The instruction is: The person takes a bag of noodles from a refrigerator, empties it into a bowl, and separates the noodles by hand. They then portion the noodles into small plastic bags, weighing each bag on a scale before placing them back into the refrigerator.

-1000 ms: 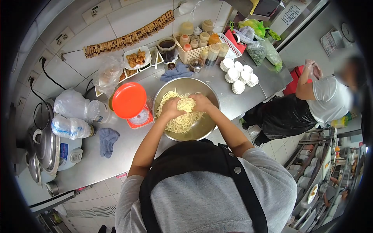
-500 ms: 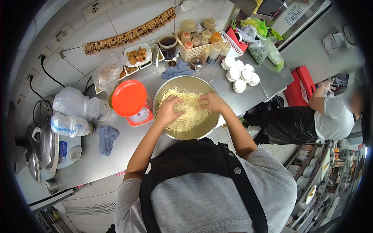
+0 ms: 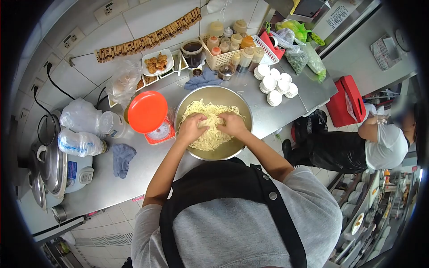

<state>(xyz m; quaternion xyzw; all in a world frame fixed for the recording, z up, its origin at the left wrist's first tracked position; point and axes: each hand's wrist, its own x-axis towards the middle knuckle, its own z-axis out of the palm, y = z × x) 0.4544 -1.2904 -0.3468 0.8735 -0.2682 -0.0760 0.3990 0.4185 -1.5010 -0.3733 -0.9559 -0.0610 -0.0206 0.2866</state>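
A large steel mixing bowl on the counter holds a heap of pale yellow noodles. Inside it, on the left of the heap, my left hand has its fingers curled into the strands. My right hand grips noodles on the other side, its fingertips sunk among them. The two hands face each other a short gap apart. Strands cover some of the fingertips. Just left of the bowl is a kitchen scale with an orange-red pan.
Behind the bowl lie a blue cloth, a dark-liquid tub and a basket of sauce bottles. Stacked white lids stand right. Far left is a rice cooker. A co-worker stands at the right by a red box.
My right hand has moved left, closer to my left hand, and its fingers have closed into the noodles. The co-worker has shifted slightly.
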